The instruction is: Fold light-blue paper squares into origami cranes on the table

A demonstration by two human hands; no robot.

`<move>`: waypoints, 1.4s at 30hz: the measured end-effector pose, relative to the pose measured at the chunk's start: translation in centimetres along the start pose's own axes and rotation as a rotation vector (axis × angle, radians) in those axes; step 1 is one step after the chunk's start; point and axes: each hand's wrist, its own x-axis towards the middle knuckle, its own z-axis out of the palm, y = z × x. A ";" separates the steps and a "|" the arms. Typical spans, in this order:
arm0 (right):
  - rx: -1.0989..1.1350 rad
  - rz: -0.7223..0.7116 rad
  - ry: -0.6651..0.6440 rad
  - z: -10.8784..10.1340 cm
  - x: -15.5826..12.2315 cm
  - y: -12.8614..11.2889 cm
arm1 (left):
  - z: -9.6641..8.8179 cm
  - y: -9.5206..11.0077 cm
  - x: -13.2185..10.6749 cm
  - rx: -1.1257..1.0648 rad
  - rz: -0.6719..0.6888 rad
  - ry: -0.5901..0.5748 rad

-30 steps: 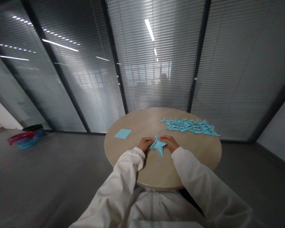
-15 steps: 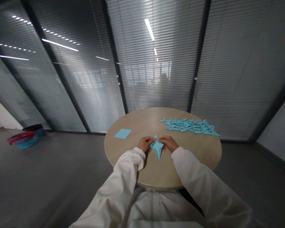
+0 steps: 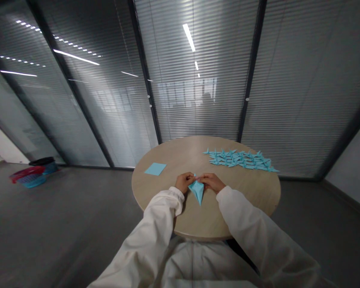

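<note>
A partly folded blue origami paper (image 3: 197,192) is held between my two hands over the near middle of the round table. My left hand (image 3: 184,182) pinches it at its upper left side. From the right, my right hand (image 3: 211,182) grips the upper edge, its fingers covering part of the top. The paper's long point faces me, and a small tip shows above the fingers. Folded blue paper cranes (image 3: 241,159) lie in rows at the far right. To the left of my hands rests a flat blue sheet of paper (image 3: 155,169).
The round wooden table (image 3: 204,224) stands against a glass partition (image 3: 198,112) with blinds. On the floor at the left are a red-and-blue basin (image 3: 30,178) and a dark-rimmed one (image 3: 45,163) behind it.
My hands have drawn closer together over the top of the paper, and my right fingers now cover more of it. The paper's lower point has shifted slightly toward me.
</note>
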 end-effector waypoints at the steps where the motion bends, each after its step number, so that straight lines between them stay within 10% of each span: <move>1: -0.002 -0.003 -0.006 0.1 0.0 0.0 | 0.0 0.1 0.0 0.015 0.008 0.014; 13: -0.008 0.002 -0.046 0.3 -0.4 -0.2 | -0.2 -0.1 -0.1 0.202 0.073 0.102; 24: 0.152 -0.095 -0.125 0.4 -0.2 0.1 | -1.8 0.4 0.1 0.302 0.037 0.510; 42: 0.032 -0.217 0.163 -1.1 1.7 1.7 | -0.2 -1.1 0.7 0.019 0.043 0.082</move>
